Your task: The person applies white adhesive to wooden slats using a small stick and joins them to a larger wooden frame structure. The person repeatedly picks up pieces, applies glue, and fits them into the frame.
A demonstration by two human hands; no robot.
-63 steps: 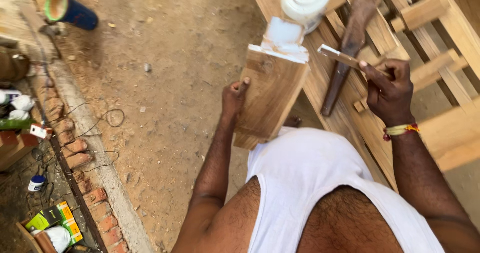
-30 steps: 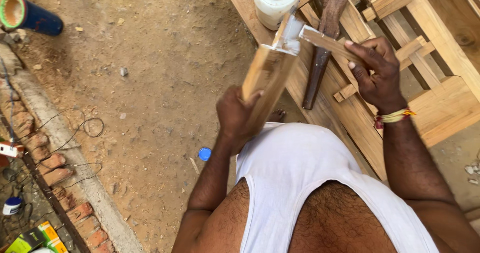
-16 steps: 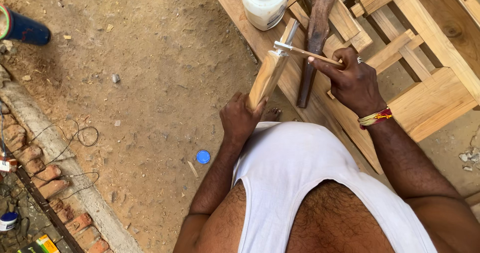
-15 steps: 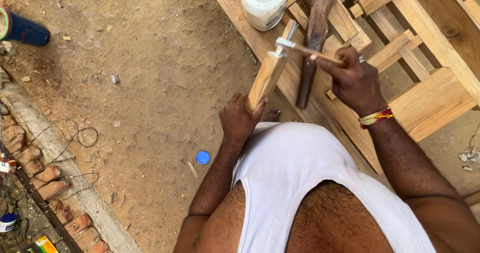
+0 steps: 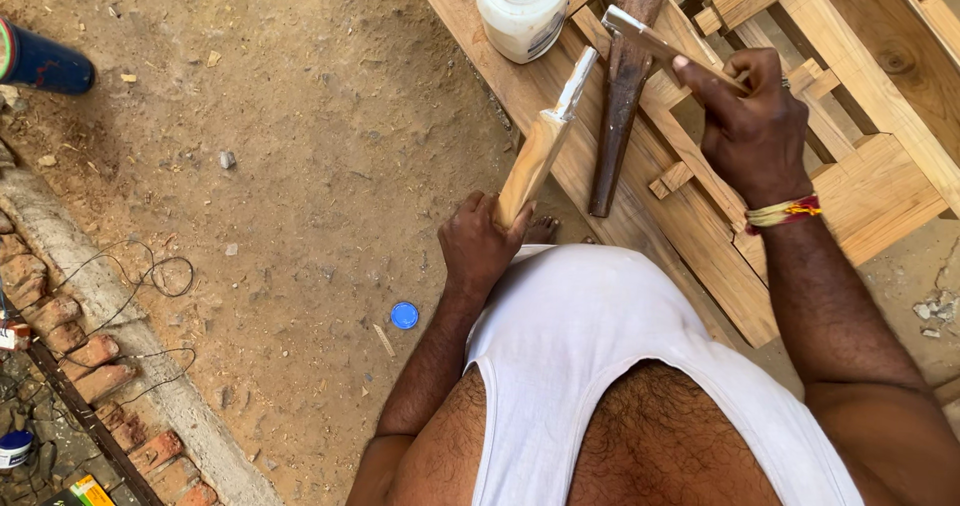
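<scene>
Raised higher since half a second ago, the glue-tipped flat stick (image 5: 660, 46) is pinched in the right hand (image 5: 755, 131); the left hand (image 5: 480, 246) is closed around the smooth wooden block (image 5: 540, 151) over the dirt.

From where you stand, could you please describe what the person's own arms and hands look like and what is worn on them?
Both arms are bare to the shoulder, with no sleeves or gloves; a white sleeveless vest covers the torso. The right hand has a band of red and yellow thread around the wrist and what looks like a ring on one finger. The left hand wears nothing.
</scene>
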